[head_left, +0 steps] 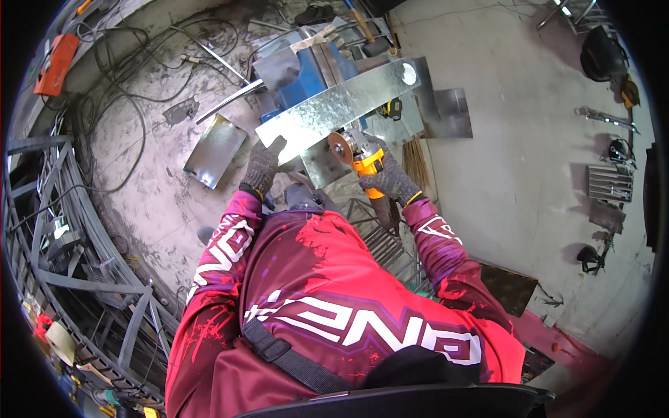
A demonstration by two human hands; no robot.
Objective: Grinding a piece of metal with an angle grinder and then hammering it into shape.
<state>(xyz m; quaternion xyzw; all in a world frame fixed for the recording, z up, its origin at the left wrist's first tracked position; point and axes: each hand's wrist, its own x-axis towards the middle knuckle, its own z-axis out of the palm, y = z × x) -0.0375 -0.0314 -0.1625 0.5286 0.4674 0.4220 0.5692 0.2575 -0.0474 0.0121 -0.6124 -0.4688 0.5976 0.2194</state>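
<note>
Our right hand [390, 180] grips the orange grinder [364, 161], its disc at the edge of the metal sheet [334, 111]; our left hand [265, 164] clasps the sheet's near corner, beside the blue vise [313, 73].

You stand on a gray, dirty concrete floor [516, 139]. Black cables [118, 76] curl across it at your far left. Gray metal frames [77, 279] are stacked at your left. Tools [610, 181] lie at your right.

Metal sheet [338, 108] across the vise [306, 73], grinder [359, 160] at its near edge, tray [214, 150] to the left.
</note>
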